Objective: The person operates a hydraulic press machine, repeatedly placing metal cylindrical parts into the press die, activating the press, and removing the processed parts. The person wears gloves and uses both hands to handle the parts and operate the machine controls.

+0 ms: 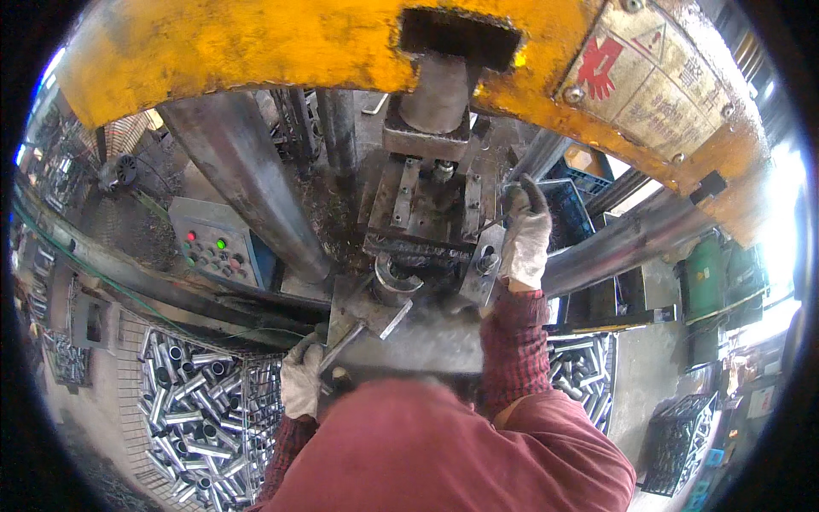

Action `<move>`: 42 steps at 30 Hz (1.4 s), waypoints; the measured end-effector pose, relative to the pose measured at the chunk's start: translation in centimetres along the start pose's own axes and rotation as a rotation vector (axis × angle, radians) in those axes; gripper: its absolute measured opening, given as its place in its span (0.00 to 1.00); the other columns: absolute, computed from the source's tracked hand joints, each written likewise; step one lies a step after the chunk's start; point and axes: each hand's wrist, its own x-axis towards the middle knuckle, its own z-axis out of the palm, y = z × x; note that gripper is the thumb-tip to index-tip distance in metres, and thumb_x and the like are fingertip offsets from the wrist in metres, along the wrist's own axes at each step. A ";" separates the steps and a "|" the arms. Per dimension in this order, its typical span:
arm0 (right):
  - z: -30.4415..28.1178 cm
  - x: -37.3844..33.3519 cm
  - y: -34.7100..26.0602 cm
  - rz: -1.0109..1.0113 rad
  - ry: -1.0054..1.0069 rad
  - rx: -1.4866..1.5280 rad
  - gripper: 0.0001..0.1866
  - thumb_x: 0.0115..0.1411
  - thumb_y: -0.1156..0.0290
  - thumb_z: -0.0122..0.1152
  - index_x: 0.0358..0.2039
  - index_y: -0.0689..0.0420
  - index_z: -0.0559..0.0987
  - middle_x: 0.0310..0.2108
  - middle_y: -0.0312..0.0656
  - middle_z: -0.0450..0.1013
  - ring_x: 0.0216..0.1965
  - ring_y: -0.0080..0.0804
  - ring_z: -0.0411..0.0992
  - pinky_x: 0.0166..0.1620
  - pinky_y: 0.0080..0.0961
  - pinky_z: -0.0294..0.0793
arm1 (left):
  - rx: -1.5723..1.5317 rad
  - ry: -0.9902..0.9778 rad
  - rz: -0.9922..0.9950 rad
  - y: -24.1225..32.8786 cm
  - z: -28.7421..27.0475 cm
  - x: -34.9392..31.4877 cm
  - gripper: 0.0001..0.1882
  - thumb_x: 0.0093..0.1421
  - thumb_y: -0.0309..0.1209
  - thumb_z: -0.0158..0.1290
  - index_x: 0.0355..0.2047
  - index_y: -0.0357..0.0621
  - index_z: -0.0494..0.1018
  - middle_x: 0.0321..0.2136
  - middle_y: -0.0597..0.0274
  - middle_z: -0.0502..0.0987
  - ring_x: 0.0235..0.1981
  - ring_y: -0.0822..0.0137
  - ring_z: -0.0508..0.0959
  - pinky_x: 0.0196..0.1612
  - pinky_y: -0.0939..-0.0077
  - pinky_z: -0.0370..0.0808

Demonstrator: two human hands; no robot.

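Observation:
My left hand (301,375), in a whitish work glove, is closed around the lower end of a metal bar handle (344,346). The bar runs up to a steel plate that carries a C-shaped metal ring (397,282). At the right side of the press die (420,200), my right hand (526,230) is raised in a stained glove with its fingers curled. A thin dark rod seems to meet its fingers; what they hold is mostly hidden. Above the die stands the press ram (437,94). A small bolted block (485,264) sits just below my right hand.
A yellow press frame (256,43) spans the top, with thick steel columns (247,171) either side. A control box (213,243) with lit buttons stands left. Wire baskets of cut metal tubes (196,418) flank me. Dark crates (567,213) are behind my right hand.

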 end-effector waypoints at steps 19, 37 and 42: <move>-3.4 1.3 2.1 0.133 -0.125 0.182 0.24 0.82 0.55 0.65 0.65 0.62 0.84 0.52 0.43 0.86 0.50 0.30 0.84 0.55 0.28 0.85 | 0.314 -0.352 0.242 2.3 5.3 2.4 0.31 0.72 0.43 0.67 0.69 0.39 0.80 0.58 0.43 0.86 0.58 0.52 0.85 0.63 0.62 0.81; -4.4 -3.6 2.3 0.107 0.077 0.052 0.20 0.84 0.59 0.54 0.59 0.61 0.85 0.45 0.46 0.88 0.43 0.36 0.84 0.56 0.36 0.81 | 0.348 -0.469 0.255 7.1 10.5 1.0 0.25 0.78 0.41 0.62 0.64 0.33 0.82 0.56 0.48 0.88 0.57 0.60 0.84 0.65 0.64 0.79; -3.9 0.7 4.6 -0.369 0.063 -0.166 0.11 0.80 0.64 0.64 0.46 0.61 0.79 0.28 0.46 0.81 0.28 0.42 0.81 0.42 0.40 0.84 | 0.385 -0.419 0.299 7.1 9.0 0.6 0.30 0.77 0.45 0.62 0.67 0.33 0.80 0.56 0.47 0.89 0.56 0.60 0.86 0.63 0.64 0.80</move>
